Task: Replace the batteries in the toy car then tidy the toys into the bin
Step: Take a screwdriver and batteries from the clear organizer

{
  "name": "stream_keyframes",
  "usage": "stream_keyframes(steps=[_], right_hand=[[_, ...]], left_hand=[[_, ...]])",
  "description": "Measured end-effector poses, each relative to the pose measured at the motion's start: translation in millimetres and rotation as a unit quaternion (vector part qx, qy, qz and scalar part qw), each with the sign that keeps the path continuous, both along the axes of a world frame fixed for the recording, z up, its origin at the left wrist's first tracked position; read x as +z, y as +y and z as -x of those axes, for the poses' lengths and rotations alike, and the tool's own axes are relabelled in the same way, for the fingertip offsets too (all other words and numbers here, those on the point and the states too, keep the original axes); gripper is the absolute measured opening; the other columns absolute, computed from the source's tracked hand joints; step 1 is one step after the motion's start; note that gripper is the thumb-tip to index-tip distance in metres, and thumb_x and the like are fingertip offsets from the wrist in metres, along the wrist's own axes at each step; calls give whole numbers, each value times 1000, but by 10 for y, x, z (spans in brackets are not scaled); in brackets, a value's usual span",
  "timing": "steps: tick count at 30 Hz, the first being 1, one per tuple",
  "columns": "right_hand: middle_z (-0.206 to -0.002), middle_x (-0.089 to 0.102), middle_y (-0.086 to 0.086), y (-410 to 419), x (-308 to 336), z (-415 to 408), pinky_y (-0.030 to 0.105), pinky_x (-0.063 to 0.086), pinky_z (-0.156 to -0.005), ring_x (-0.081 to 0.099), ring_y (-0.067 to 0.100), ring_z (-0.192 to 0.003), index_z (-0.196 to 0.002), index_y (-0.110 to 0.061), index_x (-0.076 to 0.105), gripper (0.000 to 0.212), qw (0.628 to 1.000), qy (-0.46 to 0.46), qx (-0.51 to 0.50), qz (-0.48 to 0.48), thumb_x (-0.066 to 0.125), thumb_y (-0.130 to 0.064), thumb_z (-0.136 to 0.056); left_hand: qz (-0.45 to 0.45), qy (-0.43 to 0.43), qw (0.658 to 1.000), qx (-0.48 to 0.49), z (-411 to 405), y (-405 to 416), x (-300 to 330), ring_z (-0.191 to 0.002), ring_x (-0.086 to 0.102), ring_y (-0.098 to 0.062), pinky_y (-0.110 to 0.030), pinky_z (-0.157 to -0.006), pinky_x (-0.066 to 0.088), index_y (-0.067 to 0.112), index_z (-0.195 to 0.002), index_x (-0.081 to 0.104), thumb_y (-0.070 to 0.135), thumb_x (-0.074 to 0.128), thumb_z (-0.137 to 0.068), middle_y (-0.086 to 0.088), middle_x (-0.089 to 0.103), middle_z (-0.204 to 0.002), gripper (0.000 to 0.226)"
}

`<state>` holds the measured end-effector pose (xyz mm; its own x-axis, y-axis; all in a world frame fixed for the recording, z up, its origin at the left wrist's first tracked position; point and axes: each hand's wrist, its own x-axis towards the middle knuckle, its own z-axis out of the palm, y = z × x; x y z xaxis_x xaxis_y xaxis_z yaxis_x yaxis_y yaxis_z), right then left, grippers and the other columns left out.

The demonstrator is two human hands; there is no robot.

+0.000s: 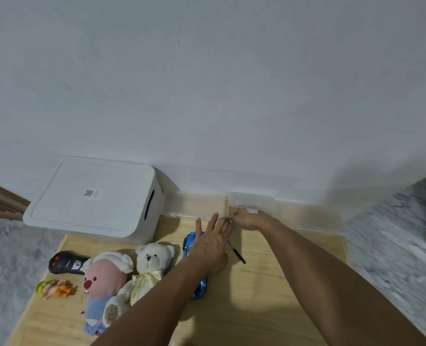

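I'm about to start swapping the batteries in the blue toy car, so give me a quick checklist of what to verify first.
1. Shiny blue toy car within reach: ok, it lies under the left forearm.
2. Thin black screwdriver to hand: ok, on the wooden board beside the car.
3. Clear plastic box by the wall open: ok, the right hand is at it, lid laid flat.
4. New batteries picked up: cannot tell, the fingers hide what they pinch.
5. Left hand free: ok, fingers spread, holding nothing.
6. White lidded storage bin ready for toys: not ok, lid on.
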<state>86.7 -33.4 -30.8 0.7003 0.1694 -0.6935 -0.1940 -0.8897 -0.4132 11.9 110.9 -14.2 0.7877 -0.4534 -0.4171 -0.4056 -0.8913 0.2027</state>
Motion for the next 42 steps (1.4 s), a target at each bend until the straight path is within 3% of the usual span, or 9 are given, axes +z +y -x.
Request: stream_keyframes(steps=[3,6,8,15,20,24,28,32,42], right_hand=[[-82,48,-4,-17,6,-13,37,39,-86,48,20,-94,-77,-22,49,29,1000,3,8,-6,35,-21,-102],[-122,52,4,-61,32,-36,39,33,-103,47,23,-116,-114,-14,52,24,998,45,3,-39,34,-24,-102],[-139,46,9,-71,41,-46,41,30,-109,42,27,-128,-123,-14,48,28,997,57,-2,-45,34,-23,-101],[-147,38,10,-66,145,13,36,28,-108,38,29,-134,-140,-7,39,43,998,51,30,-15,27,-30,-106],[-146,41,11,-157,161,57,41,41,-101,49,33,-122,-148,-18,26,46,993,10,85,79,30,-33,-104],[-142,44,7,-197,337,172,34,39,-81,49,30,-105,-144,-13,35,40,985,-75,122,97,28,-13,-104],[-113,62,10,-254,325,339,32,39,-70,51,27,-90,-121,-14,51,24,981,-179,43,56,41,-12,-98],[-92,59,2,-286,243,603,34,42,-67,55,24,-81,-107,-17,57,15,974,-222,-26,30,44,-20,-99],[-109,61,8,-157,-292,1214,33,37,-70,57,27,-98,-117,-15,50,21,955,-255,-62,141,39,-22,-100]], left_hand=[[0,5,1000,1,-7,-2,-3,-149,-16,-26,-61,-116,-8,17,-155,-1,15,53,-87,0,2,-160,87],[-2,5,1000,2,-12,-8,7,-148,-16,-26,-61,-115,-10,17,-155,1,15,52,-87,1,2,-160,85],[-3,4,1000,4,-9,-13,18,-148,-17,-26,-61,-115,-12,17,-155,1,14,52,-87,1,3,-160,85],[-12,3,1000,13,0,-54,7,-148,-17,-27,-61,-114,-12,16,-155,4,14,53,-84,1,4,-159,86],[-14,10,1000,16,4,-66,25,-148,-18,-27,-61,-114,-13,15,-155,1,14,53,-85,1,3,-159,87],[-23,-1,1000,13,12,-68,21,-148,-15,-28,-61,-115,-10,14,-155,3,16,53,-87,0,6,-157,84],[-21,-3,1000,8,28,-56,3,-149,-13,-29,-61,-115,-8,12,-155,4,18,55,-87,-2,6,-157,85],[-20,4,1000,12,42,-65,10,-148,-15,-29,-61,-116,-8,13,-155,2,18,56,-86,-1,1,-159,87],[-39,12,999,4,86,-45,97,-149,-15,-26,-59,-117,-2,11,-155,4,7,56,-90,-1,-5,-162,83]])
